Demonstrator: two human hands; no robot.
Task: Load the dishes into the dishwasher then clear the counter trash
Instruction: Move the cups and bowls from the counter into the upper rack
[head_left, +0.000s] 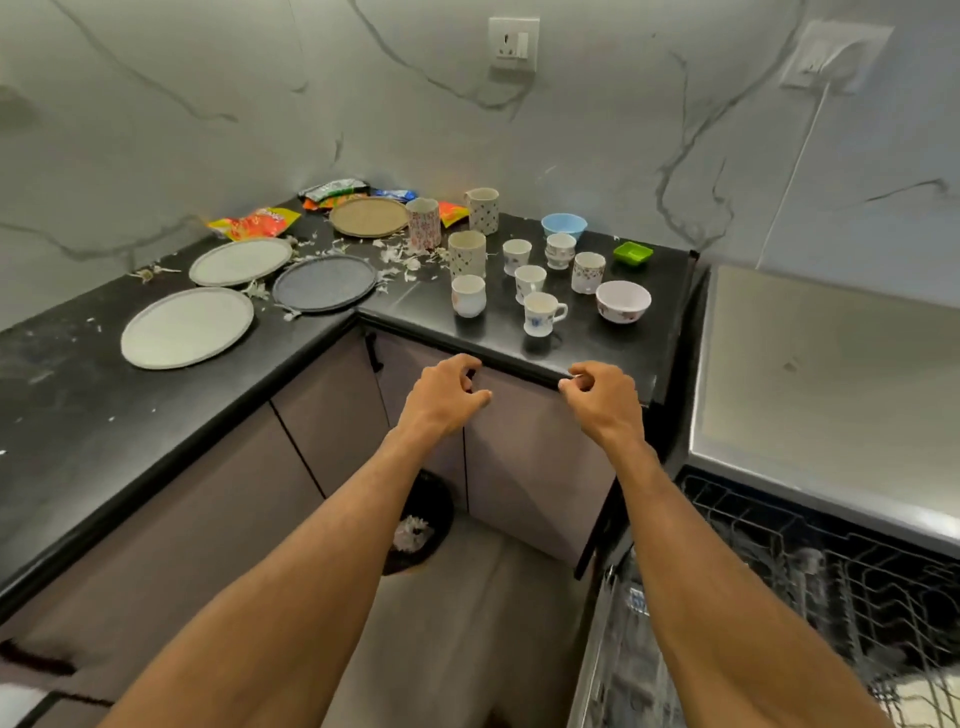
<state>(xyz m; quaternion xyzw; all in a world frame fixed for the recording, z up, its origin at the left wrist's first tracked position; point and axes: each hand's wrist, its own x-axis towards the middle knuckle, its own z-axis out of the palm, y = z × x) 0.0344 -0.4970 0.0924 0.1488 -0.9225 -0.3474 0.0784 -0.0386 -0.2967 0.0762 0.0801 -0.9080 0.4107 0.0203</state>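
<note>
hovering empty, half-curled: l hand (448, 393) & r hand (602, 399); snack wrapper (255, 222) print unreadable

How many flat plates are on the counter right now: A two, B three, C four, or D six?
C: four plates lie flat on the counter: two pale plates, a dark plate and a tan plate by the wrappers.

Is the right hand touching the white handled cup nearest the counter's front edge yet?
Apart. The head view shows the right hand below the black counter edge, with bare countertop between it and the cup.
</note>
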